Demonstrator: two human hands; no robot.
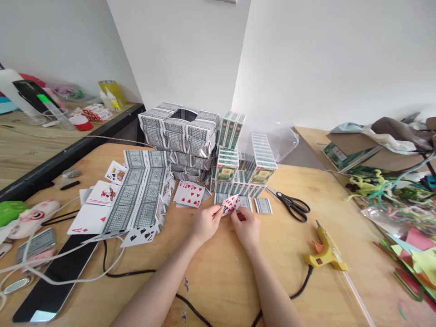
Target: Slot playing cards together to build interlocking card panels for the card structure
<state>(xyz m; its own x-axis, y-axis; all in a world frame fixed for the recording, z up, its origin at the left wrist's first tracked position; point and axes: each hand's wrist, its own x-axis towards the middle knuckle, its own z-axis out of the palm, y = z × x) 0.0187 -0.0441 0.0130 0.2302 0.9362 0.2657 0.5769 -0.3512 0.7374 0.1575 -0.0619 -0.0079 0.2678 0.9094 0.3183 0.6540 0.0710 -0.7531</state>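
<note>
A playing card with red hearts (230,205) is pinched between my two hands, one at each side, and it looks bent. My left hand (206,223) closes on its left edge, and my right hand (246,227) closes on its lower right. Just beyond lie patterned card backs (245,202) in a row, with a single face-down card (263,205) to the right. A stack of heart cards (188,194) rests left of my hands. Farther left stands a folded panel of joined cards (136,195).
Box-shaped card constructions (180,136) and stacked green card packs (262,159) stand at the back. Black scissors (293,204) and a yellow glue gun (325,252) with a cable lie right. A black phone (56,281) and white cords are left. Craft scraps (415,254) fill the far right.
</note>
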